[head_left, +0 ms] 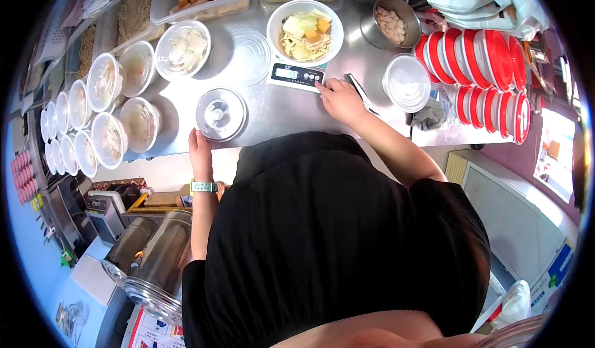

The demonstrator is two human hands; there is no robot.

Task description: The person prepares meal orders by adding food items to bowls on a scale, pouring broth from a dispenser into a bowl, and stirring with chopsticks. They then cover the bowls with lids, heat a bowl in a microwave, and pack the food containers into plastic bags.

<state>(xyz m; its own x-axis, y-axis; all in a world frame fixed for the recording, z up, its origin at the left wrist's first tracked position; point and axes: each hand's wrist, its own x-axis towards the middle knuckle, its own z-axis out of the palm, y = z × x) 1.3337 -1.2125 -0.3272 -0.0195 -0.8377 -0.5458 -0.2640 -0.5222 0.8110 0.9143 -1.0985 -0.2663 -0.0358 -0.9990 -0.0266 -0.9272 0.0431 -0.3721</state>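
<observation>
A white bowl (305, 32) of mixed vegetables and noodle-like strands rests on a digital scale (296, 76) whose display is lit. My right hand (342, 100) touches the right end of the scale's panel with a fingertip, its other fingers curled. Beside it lies a thin dark object (358, 89). At the table's front edge, my left hand (199, 146) has its fingers close together, next to a round metal lid (220, 114) with a knob. Whether that hand grips anything is not clear.
Filled plastic bowls (106, 138) stand in rows at left. Food trays (201, 7) line the back. A metal pot (390, 22) with pale pieces, a stack of clear lids (406, 83) and red-rimmed containers (496, 57) are at right. Steel cylinders (164, 249) stand below left.
</observation>
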